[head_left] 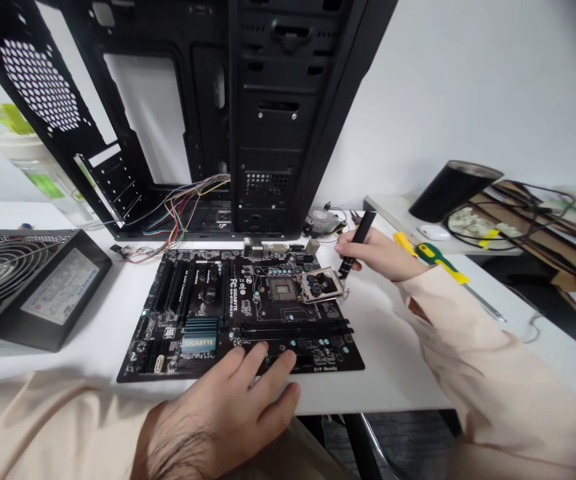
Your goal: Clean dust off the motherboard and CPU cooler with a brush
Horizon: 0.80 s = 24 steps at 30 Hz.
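A black Gigabyte motherboard (288,330) lies flat on the white table. Its CPU socket (282,289) is uncovered, with the metal retention frame (322,285) raised to the right. My left hand (223,413) rests on the board's front edge, fingers spread and holding nothing. My right hand (373,250) is shut on a black pen-shaped tube (357,243), whose lower tip sits just right of the raised frame. I cannot tell whether the tip touches the frame.
A black PC case (263,113) stands behind the board, with coloured wires (183,207) trailing out. A power supply (33,287) lies at left. To the right are a green-and-yellow screwdriver (435,261), a small cooler fan (324,222), a white mouse (433,232) and a black tumbler (448,190).
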### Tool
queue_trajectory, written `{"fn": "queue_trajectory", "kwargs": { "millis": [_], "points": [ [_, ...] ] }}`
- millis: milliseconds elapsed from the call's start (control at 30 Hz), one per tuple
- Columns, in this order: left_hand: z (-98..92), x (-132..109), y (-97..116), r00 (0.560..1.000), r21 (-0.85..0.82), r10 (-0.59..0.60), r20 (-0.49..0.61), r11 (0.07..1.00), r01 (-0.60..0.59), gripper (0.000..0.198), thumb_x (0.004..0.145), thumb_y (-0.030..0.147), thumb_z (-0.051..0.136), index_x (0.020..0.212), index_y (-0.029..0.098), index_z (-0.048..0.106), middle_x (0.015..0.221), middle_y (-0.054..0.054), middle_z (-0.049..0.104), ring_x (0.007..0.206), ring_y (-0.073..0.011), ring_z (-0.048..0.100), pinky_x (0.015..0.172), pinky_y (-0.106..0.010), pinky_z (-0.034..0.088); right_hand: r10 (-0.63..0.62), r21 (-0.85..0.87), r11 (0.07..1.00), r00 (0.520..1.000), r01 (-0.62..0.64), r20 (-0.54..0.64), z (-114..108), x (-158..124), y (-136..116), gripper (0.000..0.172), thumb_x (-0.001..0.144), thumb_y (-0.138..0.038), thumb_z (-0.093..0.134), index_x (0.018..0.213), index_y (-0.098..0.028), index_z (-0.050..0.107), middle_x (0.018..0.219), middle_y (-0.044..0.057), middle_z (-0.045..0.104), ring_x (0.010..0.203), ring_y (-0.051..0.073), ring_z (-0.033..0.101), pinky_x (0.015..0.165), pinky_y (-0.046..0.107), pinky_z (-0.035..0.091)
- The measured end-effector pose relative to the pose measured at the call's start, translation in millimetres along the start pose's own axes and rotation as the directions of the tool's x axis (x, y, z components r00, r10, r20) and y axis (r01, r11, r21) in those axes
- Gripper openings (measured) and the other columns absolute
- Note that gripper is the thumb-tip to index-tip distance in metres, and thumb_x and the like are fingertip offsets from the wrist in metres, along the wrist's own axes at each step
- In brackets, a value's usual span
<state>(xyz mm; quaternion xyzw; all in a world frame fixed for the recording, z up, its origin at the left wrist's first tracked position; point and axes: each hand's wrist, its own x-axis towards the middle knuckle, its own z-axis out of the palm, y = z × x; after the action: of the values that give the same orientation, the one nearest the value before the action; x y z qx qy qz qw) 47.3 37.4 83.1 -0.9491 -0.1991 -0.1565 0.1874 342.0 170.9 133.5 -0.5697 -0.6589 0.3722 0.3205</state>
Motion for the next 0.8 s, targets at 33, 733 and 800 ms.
{"fn": "queue_trajectory", "kwargs": {
  "millis": [33,733,800],
  "points": [
    [0.0,0,0,1.0,-0.001,0.001,0.004,1.0,-0.001,0.027,0.092,0.026,0.046,0.117,0.024,0.057,0.128,-0.002,0.056,0.102,-0.0267,0.057,0.083,-0.039,0.038,0.009,0.002,1.0,0.999,-0.01,0.033,-1,-1,-1,0.029,0.06,-0.039,0.067,0.051,-0.016,0.051,0.046,-0.003,0.043,0.04,0.008,0.042,0.041,0.023,0.032],
    [1.6,1,-1,1.0,0.009,0.011,0.025,1.0,-0.011,0.029,0.092,0.028,0.048,0.12,0.024,0.056,0.131,-0.004,0.053,0.104,-0.0272,0.055,0.083,-0.04,0.039,0.004,0.028,1.0,0.981,-0.009,0.196,2,-6,-7,0.028,0.059,-0.036,0.065,0.044,-0.017,0.05,0.041,-0.003,0.04,0.039,0.008,0.038,0.04,0.024,0.028],
    [1.2,0,-1,1.0,-0.002,0.012,0.027,1.0,-0.012,0.029,0.092,0.027,0.048,0.119,0.024,0.056,0.131,-0.004,0.054,0.104,-0.0268,0.055,0.082,-0.039,0.04,-0.015,0.054,0.999,0.992,0.008,0.123,0,-5,-4,0.027,0.06,-0.037,0.064,0.047,-0.017,0.05,0.042,-0.003,0.041,0.039,0.008,0.038,0.04,0.023,0.027]
  ]
}}
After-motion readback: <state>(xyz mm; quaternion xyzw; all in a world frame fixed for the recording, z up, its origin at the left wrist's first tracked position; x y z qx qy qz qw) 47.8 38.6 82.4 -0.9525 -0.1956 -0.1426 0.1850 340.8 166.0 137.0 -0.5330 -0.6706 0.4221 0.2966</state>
